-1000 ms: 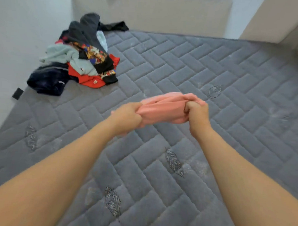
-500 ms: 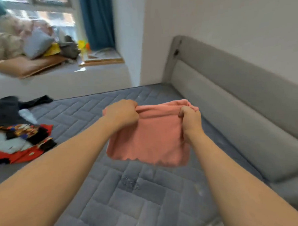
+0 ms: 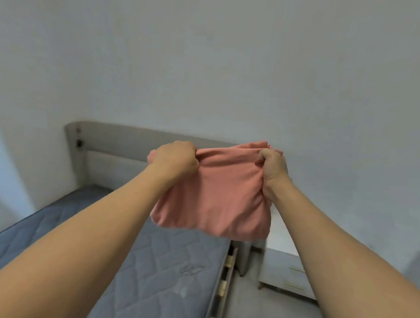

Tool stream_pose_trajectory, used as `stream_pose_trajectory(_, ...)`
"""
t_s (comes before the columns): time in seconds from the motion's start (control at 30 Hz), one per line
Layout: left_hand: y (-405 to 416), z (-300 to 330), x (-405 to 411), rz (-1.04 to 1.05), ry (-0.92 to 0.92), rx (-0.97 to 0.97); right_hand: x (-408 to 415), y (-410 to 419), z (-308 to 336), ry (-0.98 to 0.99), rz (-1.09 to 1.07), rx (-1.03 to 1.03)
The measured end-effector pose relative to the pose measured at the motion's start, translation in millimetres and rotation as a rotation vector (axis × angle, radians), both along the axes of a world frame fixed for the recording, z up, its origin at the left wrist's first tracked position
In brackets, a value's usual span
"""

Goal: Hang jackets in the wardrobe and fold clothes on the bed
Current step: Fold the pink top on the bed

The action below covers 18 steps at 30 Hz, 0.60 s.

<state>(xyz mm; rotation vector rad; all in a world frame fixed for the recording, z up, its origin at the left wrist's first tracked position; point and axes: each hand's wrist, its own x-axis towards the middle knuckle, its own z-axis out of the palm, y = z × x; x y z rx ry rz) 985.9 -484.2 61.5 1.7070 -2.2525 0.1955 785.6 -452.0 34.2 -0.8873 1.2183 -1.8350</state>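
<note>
A folded pink garment (image 3: 217, 197) hangs in the air in front of me, above the right edge of the bed. My left hand (image 3: 174, 158) grips its upper left corner with curled fingers. The upper right corner is bunched inside my right hand (image 3: 270, 170). The cloth's lower edge droops free over the grey quilted mattress (image 3: 153, 264). The pile of other clothes is out of view.
A grey padded headboard (image 3: 114, 150) stands against the white wall. The bed frame's wooden slats (image 3: 226, 273) show at the mattress's right edge. A white bedside cabinet (image 3: 286, 271) with drawers stands on the floor to the right.
My view has swung right and up, from the mattress and clothes pile to the headboard and wall. Both hands have lifted the pink garment, which now hangs down unfolded lower.
</note>
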Motion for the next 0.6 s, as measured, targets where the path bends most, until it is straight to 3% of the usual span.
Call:
stream_pose_trajectory(0.3, 46, 40, -281, -0.437, 0.004, -0.156, -251, 117, 34, -0.006, -0.433, -0.033)
stream_pose_trajectory(0.6, 112, 50, -499, -0.771, 0.015, -0.171, -423, 233, 43, -0.056, -0.805, -0.077)
